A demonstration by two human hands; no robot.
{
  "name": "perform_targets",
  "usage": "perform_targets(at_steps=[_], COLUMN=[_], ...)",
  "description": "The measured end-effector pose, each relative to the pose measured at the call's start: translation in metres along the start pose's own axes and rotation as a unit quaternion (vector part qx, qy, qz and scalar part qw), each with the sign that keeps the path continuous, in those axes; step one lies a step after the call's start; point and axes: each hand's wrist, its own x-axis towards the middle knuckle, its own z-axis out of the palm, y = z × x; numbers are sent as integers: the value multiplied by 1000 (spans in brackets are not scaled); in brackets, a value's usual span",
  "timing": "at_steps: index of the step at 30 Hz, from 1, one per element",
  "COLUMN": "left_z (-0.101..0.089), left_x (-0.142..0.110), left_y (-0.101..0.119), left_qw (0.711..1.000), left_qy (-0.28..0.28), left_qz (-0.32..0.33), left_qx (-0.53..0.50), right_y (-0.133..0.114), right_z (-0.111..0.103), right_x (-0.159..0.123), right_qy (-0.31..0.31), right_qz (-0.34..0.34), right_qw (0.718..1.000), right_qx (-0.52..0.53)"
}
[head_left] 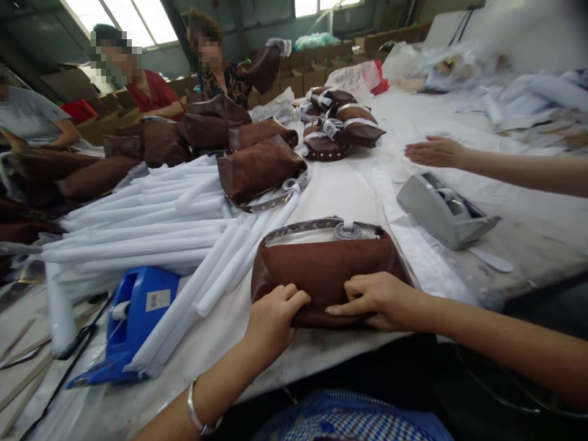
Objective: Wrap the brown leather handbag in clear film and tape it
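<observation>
head view: left hand (274, 311) and right hand (383, 300) curled closed on the brown bag (316, 266) at the near edge of the table (342, 190); grip firmness unclear from this angle; likely a shaping step, next move calls for even two-handed pressure.

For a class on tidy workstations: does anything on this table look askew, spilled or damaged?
Mildly: several white rolls beside the blue tape dispenser lie askew, slanting unlike the main pile. No spill shows; the nearest brown handbag looks undamaged from here.

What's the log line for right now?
left hand: on bag | right hand: on bag | left of bag: white rolls, blue dispenser
</observation>
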Motion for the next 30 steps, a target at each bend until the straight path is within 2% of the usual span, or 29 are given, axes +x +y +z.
perform_targets(at_steps=[2,4,8,10,13,17,22,25,30], left_z=[-5,-12,-28,-28,-12,19,39,42,41], left_x=[2,5,13,16,13,1,0,-1,-3], left_y=[0,2,3,0,-10,-21,-26,-26,-22], left_qw=[1000,999,986,979,979,974,960,951,945], left_qy=[-23,-46,-116,-125,-63,62,127,159,166], left_qz=[-3,16,106,145,188,216,251,261,245], left_qx=[-16,-12,50,64,39,-16,-4,36,140], right_y=[-2,-4,-5,-4,-2,-4,-5,-6,4], right_z=[-1,-7,-28,-32,-19,17,45,49,49], right_x=[0,3,15,19,13,-5,-11,-10,-6], right_qy=[4,-17,-97,-109,-59,74,174,195,181], right_qz=[7,17,8,-8,-31,-64,-77,-80,-72], right_qw=[1000,1000,994,993,997,995,978,972,974], right_qx=[9,18,53,54,25,-25,-80,-105,-114])
